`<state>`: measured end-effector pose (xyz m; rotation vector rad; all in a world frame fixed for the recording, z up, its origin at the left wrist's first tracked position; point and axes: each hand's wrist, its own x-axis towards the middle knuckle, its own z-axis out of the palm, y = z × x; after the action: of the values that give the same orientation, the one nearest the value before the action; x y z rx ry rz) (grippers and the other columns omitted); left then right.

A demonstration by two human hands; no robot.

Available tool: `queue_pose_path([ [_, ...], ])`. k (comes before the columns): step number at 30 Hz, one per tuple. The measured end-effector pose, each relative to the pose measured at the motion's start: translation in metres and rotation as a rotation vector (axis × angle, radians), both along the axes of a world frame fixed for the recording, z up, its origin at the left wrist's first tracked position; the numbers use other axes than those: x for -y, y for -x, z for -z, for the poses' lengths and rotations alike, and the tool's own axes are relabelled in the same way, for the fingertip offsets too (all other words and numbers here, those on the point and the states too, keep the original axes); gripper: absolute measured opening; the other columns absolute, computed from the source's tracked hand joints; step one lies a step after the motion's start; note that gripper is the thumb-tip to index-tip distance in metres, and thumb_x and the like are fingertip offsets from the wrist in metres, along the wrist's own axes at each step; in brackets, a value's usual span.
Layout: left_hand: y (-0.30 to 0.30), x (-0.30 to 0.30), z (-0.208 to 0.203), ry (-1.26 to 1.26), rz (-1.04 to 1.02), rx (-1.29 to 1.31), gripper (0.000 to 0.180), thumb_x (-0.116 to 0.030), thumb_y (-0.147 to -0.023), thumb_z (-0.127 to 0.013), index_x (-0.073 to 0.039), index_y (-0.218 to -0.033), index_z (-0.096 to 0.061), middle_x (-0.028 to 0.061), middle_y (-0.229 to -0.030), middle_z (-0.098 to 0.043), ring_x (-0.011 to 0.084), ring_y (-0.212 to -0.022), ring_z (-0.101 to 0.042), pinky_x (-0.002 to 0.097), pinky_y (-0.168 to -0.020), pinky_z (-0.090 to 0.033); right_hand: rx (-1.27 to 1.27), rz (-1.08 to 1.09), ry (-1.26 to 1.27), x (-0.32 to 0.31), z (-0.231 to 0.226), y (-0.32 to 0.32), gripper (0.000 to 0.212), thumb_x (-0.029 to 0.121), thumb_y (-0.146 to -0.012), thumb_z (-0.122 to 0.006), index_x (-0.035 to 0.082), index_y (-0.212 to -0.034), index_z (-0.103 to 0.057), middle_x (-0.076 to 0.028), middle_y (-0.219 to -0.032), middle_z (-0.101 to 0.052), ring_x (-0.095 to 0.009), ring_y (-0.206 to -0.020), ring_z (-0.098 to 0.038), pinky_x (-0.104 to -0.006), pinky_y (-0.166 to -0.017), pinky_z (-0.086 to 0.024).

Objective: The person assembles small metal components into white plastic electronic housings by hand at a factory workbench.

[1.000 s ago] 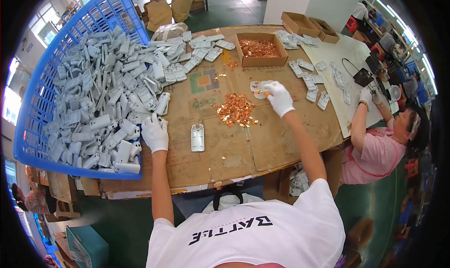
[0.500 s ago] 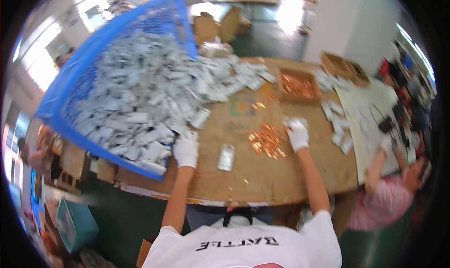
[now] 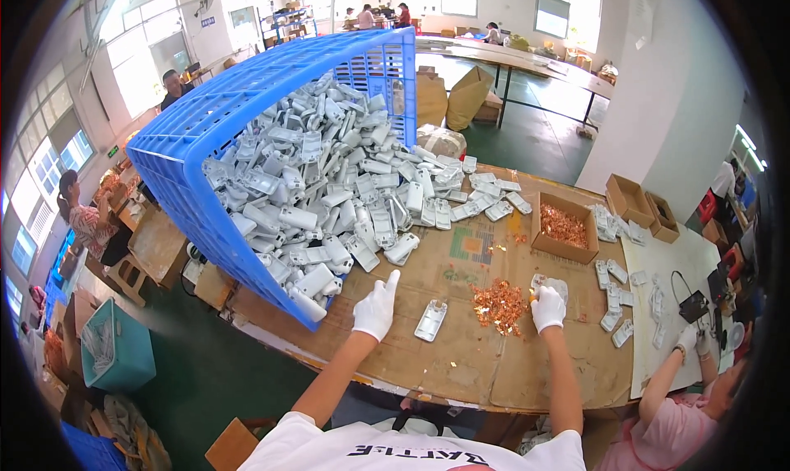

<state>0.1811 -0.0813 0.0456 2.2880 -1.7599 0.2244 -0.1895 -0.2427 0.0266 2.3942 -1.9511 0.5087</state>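
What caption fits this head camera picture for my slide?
Gloved left hand beside a white plastic part; gloved right hand holds another by a copper pile.

The right hand (image 3: 548, 308) covered most of a pale plastic piece (image 3: 550, 286), so its shape stayed unclear and the grip on it couldn't be judged. The copper-coloured bits (image 3: 498, 305) beside it were too small to tell apart. Over in the blue crate (image 3: 216, 125), the grey housings (image 3: 329, 191) lay heaped, the lower ones buried under the top layer. The worktop (image 3: 461, 364) vanished beneath that crate on the left. The person's own torso was cut off at the lower edge. At the right rim, a co-worker (image 3: 683, 405) was half lost in the dark border, and what their gloved hand touched was too small to make out.
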Motion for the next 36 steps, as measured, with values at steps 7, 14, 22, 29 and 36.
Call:
queue_pose_path([
  [7,0.010,-0.001,0.035,0.169,0.057,-0.694,0.047,-0.019,-0.091,-0.055,-0.014,-0.137,-0.047,0.0187,-0.124,-0.062,0.0393,-0.108,-0.062,0.0482,-0.091,-0.050,0.026,-0.191,0.306,-0.001,0.012,0.008,0.009,0.004,-0.074,-0.067,0.009,-0.080,-0.064,-0.011,-0.083,-0.062,-0.033,-0.084,-0.061,-0.0448,-0.078,-0.050],
  [14,0.021,-0.017,0.017,0.287,0.001,-0.887,0.048,-0.016,-0.088,-0.061,-0.010,-0.134,-0.050,0.0214,-0.118,-0.065,0.0376,-0.110,-0.063,0.0450,-0.091,-0.051,0.036,-0.430,0.200,-0.002,0.003,0.027,0.010,0.002,-0.074,-0.067,0.010,-0.081,-0.069,-0.010,-0.081,-0.064,-0.030,-0.083,-0.063,-0.0414,-0.074,-0.052],
  [22,0.036,-0.026,0.003,0.243,0.245,-1.250,0.052,-0.011,-0.088,-0.062,-0.006,-0.138,-0.049,0.0166,-0.126,-0.062,0.0253,-0.117,-0.062,0.0348,-0.098,-0.048,0.140,-0.326,-0.472,0.044,-0.035,0.023,0.022,0.001,-0.069,-0.074,0.009,-0.090,-0.078,-0.013,-0.089,-0.074,-0.025,-0.084,-0.071,-0.0337,-0.076,-0.056],
  [29,0.042,-0.041,0.009,0.234,0.217,-1.277,0.053,-0.011,-0.088,-0.062,-0.008,-0.139,-0.049,0.0161,-0.126,-0.063,0.0257,-0.116,-0.062,0.0346,-0.098,-0.047,-0.011,-0.401,-0.242,0.033,-0.020,0.022,0.014,0.007,-0.076,-0.067,0.007,-0.088,-0.075,-0.016,-0.087,-0.071,-0.033,-0.087,-0.068,-0.0399,-0.082,-0.053],
  [36,0.055,-0.045,0.004,0.181,0.257,-1.203,0.052,-0.012,-0.087,-0.063,-0.010,-0.137,-0.050,0.0186,-0.121,-0.065,0.0305,-0.112,-0.064,0.0365,-0.094,-0.050,-0.077,-0.324,0.108,0.026,0.009,0.017,0.007,0.009,-0.077,-0.067,0.009,-0.082,-0.072,-0.015,-0.082,-0.067,-0.034,-0.078,-0.066,-0.0442,-0.073,-0.054],
])
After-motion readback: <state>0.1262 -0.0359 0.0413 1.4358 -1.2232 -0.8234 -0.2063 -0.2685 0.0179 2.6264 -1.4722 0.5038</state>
